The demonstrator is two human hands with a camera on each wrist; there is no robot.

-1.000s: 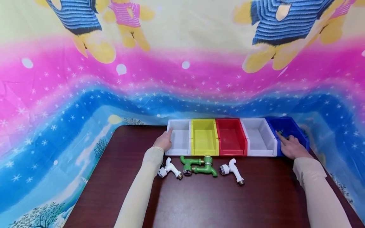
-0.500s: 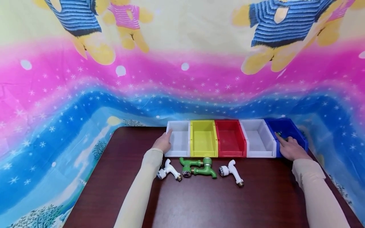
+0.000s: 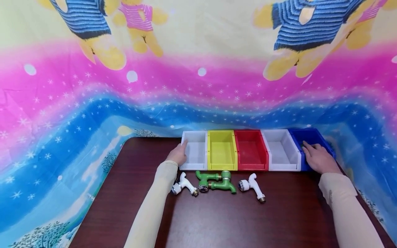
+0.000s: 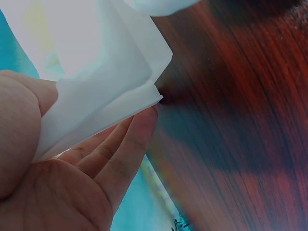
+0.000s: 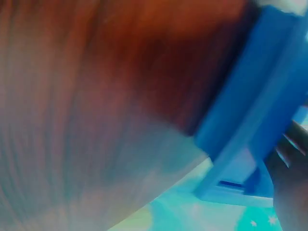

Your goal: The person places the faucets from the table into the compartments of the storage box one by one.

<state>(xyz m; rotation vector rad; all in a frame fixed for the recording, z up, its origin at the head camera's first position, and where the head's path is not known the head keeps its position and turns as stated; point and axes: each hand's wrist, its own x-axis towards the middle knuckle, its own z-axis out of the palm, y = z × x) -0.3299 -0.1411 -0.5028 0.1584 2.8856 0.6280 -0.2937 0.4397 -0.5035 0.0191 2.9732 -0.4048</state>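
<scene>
Smooth plastic bins (image 3: 222, 148), glossy wood-grain table (image 3: 235, 220)

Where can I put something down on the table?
Bare table lies in front of the taps, between the left sleeve and right sleeve, and also left of the left sleeve. It's crowded from the taps back to the bins.

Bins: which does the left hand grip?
The white bin at the row's left end: the left hand pinches its outer wall. The other white bin sits between the red bin and blue bin.
</scene>
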